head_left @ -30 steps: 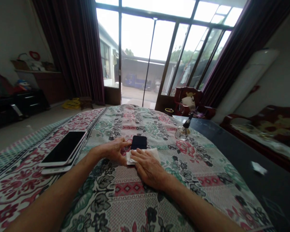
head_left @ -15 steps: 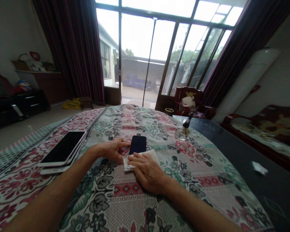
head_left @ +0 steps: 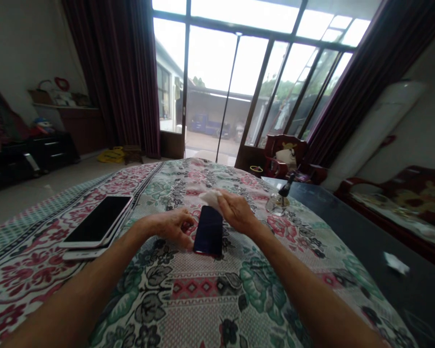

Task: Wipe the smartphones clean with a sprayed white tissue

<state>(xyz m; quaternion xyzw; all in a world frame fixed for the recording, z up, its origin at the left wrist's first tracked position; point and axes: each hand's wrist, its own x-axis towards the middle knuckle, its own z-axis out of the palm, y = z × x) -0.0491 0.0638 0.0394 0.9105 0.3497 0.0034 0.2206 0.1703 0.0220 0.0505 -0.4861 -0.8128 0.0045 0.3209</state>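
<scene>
A dark smartphone (head_left: 208,233) lies face up on the patterned tablecloth (head_left: 199,314) in front of me. My left hand (head_left: 176,228) rests at its left side, fingers curved and apart, with the thumb at the phone's lower left edge. A white tissue (head_left: 212,198) is gripped in my right hand (head_left: 235,210), just over the phone's top right corner. Part of the tissue is hidden by the fingers. Left of my left forearm, a white tablet (head_left: 99,220) with a black screen lies on top of another white device (head_left: 83,254).
A clear glass bottle with a black top (head_left: 277,203) stands right of my right hand. A crumpled white tissue (head_left: 396,263) lies on the dark surface (head_left: 348,232) at the right. Beyond the table are a wooden chair (head_left: 286,157) and glass doors (head_left: 217,92).
My right hand has moved up and away with the tissue, from the phone's lower half to its top edge, uncovering the screen. My left hand stays beside the phone, its index finger now bent.
</scene>
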